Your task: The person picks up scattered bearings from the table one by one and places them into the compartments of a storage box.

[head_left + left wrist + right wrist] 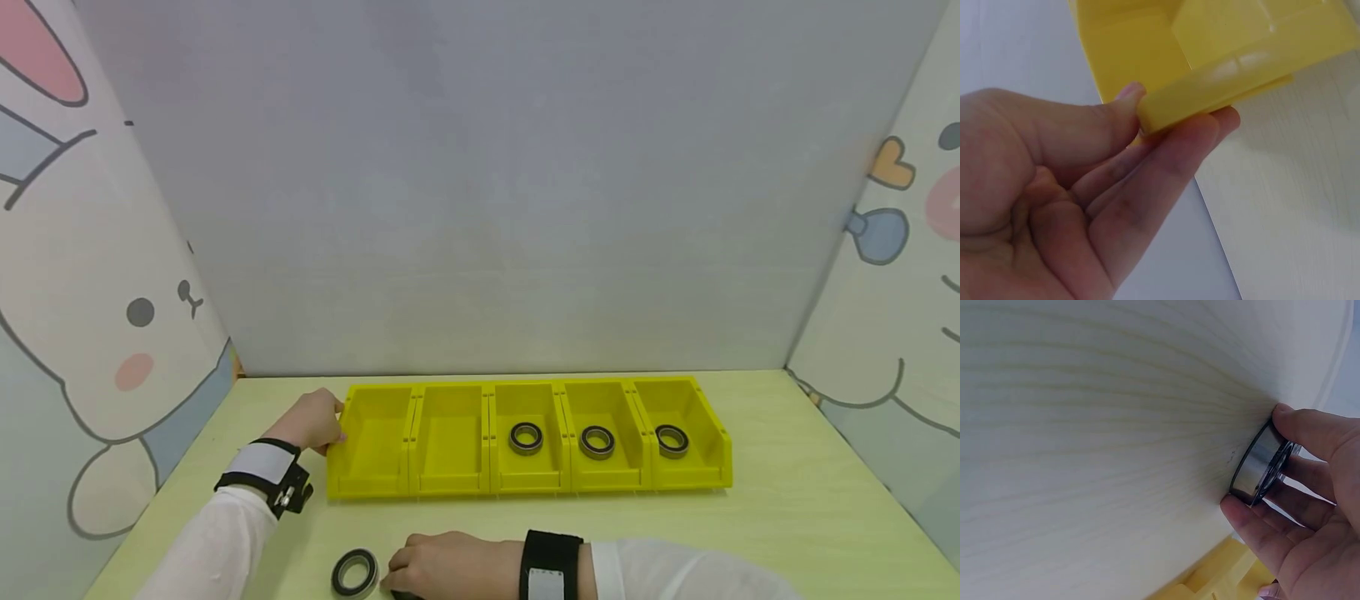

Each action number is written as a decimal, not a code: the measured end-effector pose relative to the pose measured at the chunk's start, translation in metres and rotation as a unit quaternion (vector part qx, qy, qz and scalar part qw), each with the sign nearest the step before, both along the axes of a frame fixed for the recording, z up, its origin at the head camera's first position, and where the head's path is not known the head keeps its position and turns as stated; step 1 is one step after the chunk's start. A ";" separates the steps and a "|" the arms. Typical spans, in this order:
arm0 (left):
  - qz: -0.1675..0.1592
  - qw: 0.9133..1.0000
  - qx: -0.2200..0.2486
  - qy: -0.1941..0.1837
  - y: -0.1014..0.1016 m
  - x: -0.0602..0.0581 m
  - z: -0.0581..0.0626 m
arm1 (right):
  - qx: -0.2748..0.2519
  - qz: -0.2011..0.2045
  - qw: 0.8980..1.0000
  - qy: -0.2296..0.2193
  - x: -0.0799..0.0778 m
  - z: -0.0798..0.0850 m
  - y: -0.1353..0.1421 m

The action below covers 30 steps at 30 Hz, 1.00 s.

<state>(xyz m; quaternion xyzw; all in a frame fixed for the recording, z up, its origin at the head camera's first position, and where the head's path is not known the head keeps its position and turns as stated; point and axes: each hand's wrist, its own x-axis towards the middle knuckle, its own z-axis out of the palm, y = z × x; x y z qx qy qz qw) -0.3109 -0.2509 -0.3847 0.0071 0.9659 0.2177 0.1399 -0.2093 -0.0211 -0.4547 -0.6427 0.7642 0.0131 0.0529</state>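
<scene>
My left hand [311, 419] pinches the left side wall of a row of joined yellow bins [375, 483], thumb on the inside and fingers outside, as the left wrist view shows with the yellow wall [1222, 84]. Low in the head view, my right hand [453, 567] holds a bearing, mostly hidden there. In the right wrist view this bearing [1255, 465] has a shiny metal outer ring; thumb and fingers grip its rim against the tabletop. Just left of that hand, a second bearing [354, 573] lies flat on the table.
Single bearings lie in the middle bin [526, 438], the fourth bin [597, 442] and the rightmost bin [672, 442]. The two left bins show bare floors. A pale wood-grained table [810, 500] carries everything, with a grey wall [510, 208] behind and cartoon-printed panels at both sides.
</scene>
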 end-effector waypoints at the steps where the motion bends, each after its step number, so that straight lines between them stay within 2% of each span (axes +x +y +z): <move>1: -0.001 1.000 0.001 0.002 0.000 0.000 0.000 | 0.001 0.005 1.000 0.007 0.000 0.000 0.000; 4: -0.002 1.000 -0.001 0.002 0.000 0.000 0.000 | 0.002 0.020 0.999 0.035 0.001 0.003 0.000; 8: 0.001 1.000 -0.005 -0.001 -0.001 0.000 0.000 | 0.013 0.016 0.998 0.064 0.000 0.012 0.003; 15: 0.003 1.000 -0.006 -0.001 -0.001 0.000 -0.002 | 0.052 -0.038 0.998 0.009 -0.016 0.042 0.008; 22: 0.003 1.000 -0.007 0.007 -0.002 0.000 -0.003 | 0.028 -0.078 0.996 0.015 -0.041 0.069 0.012; 26: 0.009 1.000 -0.003 0.005 -0.001 0.000 -0.004 | 0.021 -0.124 0.992 0.005 -0.056 0.077 0.015; 30: 0.013 1.000 -0.005 0.002 -0.001 -0.001 -0.004 | 0.014 -0.168 0.986 -0.002 -0.072 0.078 0.018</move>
